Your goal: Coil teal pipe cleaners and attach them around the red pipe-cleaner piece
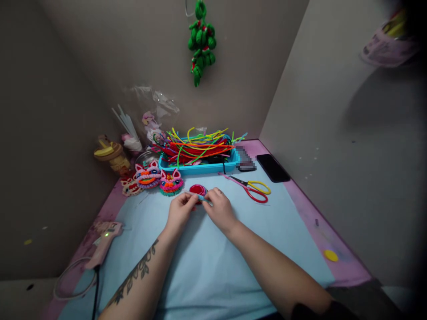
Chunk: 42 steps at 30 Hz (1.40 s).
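Note:
My left hand (180, 206) and my right hand (219, 208) meet above the blue cloth in the middle of the table. Between their fingertips is a short light-blue pipe cleaner (201, 198), pinched from both sides. Just behind it lies a round red piece with a pink and purple rim (198, 190), partly hidden by my fingers. Left of my hands stand fuzzy lion-head figures, one pink with a teal fringe (171, 182) and one lilac and orange (148, 175).
A blue tray (200, 169) of colourful pipe cleaners stands at the back. Scissors (255, 190) and a black phone (272, 168) lie to the right. At the left rests a pink glue gun (106, 244) with a lit green light and a cable. A yellow disc (331, 255) lies near the right edge.

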### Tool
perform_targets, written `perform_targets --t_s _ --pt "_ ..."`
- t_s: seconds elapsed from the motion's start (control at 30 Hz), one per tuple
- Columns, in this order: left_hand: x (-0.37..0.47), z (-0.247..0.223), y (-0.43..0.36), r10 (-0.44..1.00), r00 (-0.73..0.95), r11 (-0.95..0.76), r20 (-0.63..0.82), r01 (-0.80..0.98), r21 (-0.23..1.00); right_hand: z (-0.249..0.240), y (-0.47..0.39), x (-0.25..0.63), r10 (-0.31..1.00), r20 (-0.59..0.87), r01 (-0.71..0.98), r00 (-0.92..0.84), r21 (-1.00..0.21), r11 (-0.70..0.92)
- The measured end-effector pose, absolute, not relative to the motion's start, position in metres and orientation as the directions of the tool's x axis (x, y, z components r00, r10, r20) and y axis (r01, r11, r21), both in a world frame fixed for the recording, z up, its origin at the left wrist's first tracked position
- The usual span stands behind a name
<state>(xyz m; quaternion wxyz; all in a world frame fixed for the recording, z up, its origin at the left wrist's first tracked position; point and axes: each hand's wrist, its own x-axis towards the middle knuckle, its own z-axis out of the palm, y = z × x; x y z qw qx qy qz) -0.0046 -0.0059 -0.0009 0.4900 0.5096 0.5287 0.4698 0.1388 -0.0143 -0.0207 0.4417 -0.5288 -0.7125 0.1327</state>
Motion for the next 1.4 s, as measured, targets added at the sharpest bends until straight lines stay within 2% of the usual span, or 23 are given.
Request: perform_targets --t_s 0.17,0.53,0.73,0.97,1.2,1.4 --pt "-0.006 -0.002 -0.005 0.998 -0.004 -0.063 0.065 0.149 0.987 -0.018 -0.015 0.141 0.893 0.446 0.479 -0.060 -0.772 0.417" --pt "-0.010 0.008 -0.006 0.996 0.064 -0.067 0.063 0.063 0.996 -0.016 -0.008 0.149 0.934 0.324 0.355 -0.150 -0.864 0.357" --pt "-0.012 0.010 -0.004 0.996 0.083 0.041 -0.037 -0.040 0.998 -0.007 -0.009 0.152 0.950 0.303 0.375 -0.076 -0.874 0.309" --pt "-0.012 0.009 -0.006 0.989 0.052 0.142 -0.137 -0.117 0.983 -0.004 -0.012 0.155 0.922 0.386 0.477 0.025 -0.815 0.329" --pt "-0.008 0.010 -0.008 0.986 0.065 0.164 -0.155 -0.163 0.973 -0.011 -0.012 0.152 0.885 0.458 0.551 0.088 -0.762 0.340" --pt "-0.007 0.005 -0.007 0.984 0.057 0.177 -0.169 -0.190 0.966 -0.011 -0.013 0.149 0.888 0.443 0.529 0.123 -0.787 0.319"
